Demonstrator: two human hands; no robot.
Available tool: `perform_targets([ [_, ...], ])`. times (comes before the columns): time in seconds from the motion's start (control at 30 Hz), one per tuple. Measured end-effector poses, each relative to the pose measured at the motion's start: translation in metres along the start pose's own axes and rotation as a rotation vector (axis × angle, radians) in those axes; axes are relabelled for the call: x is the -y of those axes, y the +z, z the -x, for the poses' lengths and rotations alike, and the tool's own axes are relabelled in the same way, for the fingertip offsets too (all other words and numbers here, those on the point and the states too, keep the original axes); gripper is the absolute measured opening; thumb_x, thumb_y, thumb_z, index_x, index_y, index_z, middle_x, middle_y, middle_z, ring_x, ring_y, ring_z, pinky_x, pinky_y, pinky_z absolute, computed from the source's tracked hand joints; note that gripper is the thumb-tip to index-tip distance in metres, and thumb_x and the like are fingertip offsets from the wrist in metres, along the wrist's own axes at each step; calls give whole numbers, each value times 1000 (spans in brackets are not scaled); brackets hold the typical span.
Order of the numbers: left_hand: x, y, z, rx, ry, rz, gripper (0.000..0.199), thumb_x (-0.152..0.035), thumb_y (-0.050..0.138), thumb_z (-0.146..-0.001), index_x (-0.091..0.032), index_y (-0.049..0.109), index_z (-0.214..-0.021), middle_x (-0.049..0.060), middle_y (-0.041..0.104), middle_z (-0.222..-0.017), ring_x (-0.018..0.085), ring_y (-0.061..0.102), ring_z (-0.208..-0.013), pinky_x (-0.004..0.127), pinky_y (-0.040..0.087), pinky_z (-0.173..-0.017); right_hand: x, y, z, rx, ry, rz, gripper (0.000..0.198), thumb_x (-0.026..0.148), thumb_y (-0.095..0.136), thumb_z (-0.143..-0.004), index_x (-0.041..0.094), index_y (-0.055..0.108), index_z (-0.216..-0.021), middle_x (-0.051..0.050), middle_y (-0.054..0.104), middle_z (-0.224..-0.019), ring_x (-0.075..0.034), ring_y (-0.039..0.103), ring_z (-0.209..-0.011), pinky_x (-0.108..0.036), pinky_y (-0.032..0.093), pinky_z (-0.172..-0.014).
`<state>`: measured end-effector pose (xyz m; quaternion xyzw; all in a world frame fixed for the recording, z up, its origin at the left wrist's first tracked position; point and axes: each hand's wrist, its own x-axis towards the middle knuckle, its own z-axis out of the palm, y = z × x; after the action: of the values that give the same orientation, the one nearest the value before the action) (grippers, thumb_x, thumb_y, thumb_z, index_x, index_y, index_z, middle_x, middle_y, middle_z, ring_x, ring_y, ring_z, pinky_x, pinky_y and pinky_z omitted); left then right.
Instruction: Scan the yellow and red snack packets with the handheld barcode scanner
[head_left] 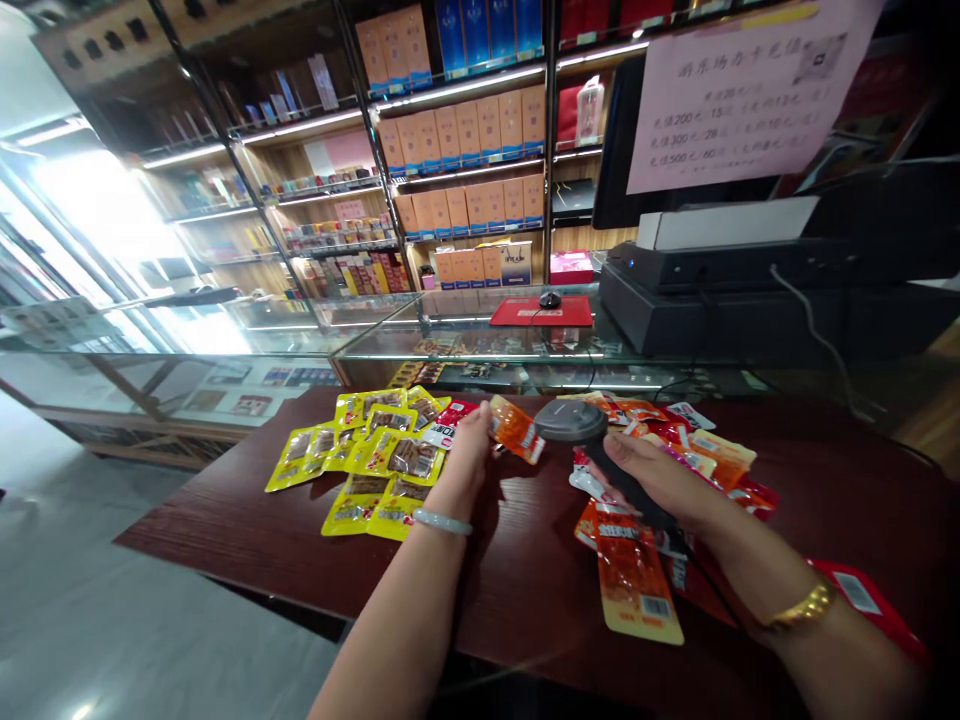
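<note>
The orange packet (517, 428) was up at the near side of the scanner's head, just left of it and above the surface (525, 560), its end pinched in the fingers of the left hand (466, 448). The right hand (660, 475) had its fingers wrapped around the handle of the scanner (576, 420). The step in hand looked like a scan of that packet; the next move seemed to call for lining up a barcode with the scanner's window, though the window's aim could not be told. A red packet (448, 424) showed beside the left hand, held or merely lying there, unclear which. Yellow packets (405, 455) lay heaped to the left; mixed packets (637, 570) lay under and around the right hand.
</note>
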<state>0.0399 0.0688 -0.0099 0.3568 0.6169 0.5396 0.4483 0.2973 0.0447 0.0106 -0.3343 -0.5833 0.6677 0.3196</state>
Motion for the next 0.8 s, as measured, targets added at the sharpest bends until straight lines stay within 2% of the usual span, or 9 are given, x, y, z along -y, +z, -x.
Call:
perform_targets([
  [0.07, -8, -17, -2, -225, 197, -317, 36, -42, 44, -96, -17, 66, -107, 10, 72, -99, 24, 67, -95, 38, 53, -88, 4, -4, 1, -41, -6, -15, 50, 71, 62, -80, 21, 54, -80, 4, 55, -61, -8, 44, -40, -20, 32, -35],
  [0.17, -18, -34, 1, -596, 470, -699, 40, -37, 56, -89, -21, 59, -126, 12, 63, -130, 28, 53, -125, 45, 38, -109, 9, -10, 2, -63, 0, -12, 52, 72, 60, -81, 21, 55, -81, 4, 54, -58, -8, 44, -38, -19, 33, -34],
  [0.23, -20, -32, 4, -714, 581, -823, 44, -36, 56, -89, -21, 55, -131, 12, 57, -138, 28, 44, -134, 45, 29, -115, 10, -13, 1, -73, -9, -27, 53, 74, 61, -79, 21, 56, -85, 4, 54, -57, -8, 43, -37, -20, 34, -33],
  [0.3, -16, -18, 4, -617, 623, -885, 41, -34, 55, -90, -21, 57, -129, 11, 59, -135, 26, 46, -133, 43, 28, -116, 11, -17, 0, -77, -18, -57, 53, 73, 63, -78, 21, 57, -88, 4, 55, -58, -9, 44, -37, -20, 34, -33],
  [0.37, -10, 6, 0, -395, 590, -908, 39, -35, 58, -88, -20, 61, -124, 11, 64, -128, 25, 51, -127, 40, 33, -112, 11, -22, -1, -75, -23, -87, 51, 72, 63, -80, 21, 56, -87, 5, 56, -59, -8, 44, -37, -19, 33, -32],
  [0.47, -2, 51, -15, -42, 395, -845, 37, -41, 60, -87, -18, 67, -115, 12, 71, -115, 25, 62, -113, 36, 44, -100, 12, -33, -2, -99, -36, -122, 50, 70, 62, -82, 21, 54, -81, 4, 56, -58, -8, 45, -37, -19, 33, -32],
  [0.53, 0, 79, -26, 112, 247, -814, 38, -49, 57, -88, -17, 71, -104, 13, 74, -104, 26, 67, -104, 34, 48, -91, 13, -42, -3, -138, -47, -143, 51, 70, 63, -80, 21, 53, -77, 4, 56, -58, -9, 46, -39, -19, 33, -33],
  [0.67, -3, 122, -45, 146, 145, -844, 47, -61, 54, -85, -17, 71, -91, 19, 74, -101, 32, 68, -105, 38, 49, -88, 15, -55, -4, -199, -72, -142, 53, 72, 62, -80, 20, 53, -72, 3, 54, -55, -9, 45, -39, -20, 33, -35],
  [0.8, -4, 143, -57, 123, 113, -873, 56, -66, 74, -64, -17, 70, -93, 24, 71, -112, 39, 64, -113, 43, 48, -93, 15, -61, -4, -232, -111, -154, 53, 72, 63, -79, 20, 53, -75, 3, 57, -60, -9, 46, -40, -21, 33, -35],
])
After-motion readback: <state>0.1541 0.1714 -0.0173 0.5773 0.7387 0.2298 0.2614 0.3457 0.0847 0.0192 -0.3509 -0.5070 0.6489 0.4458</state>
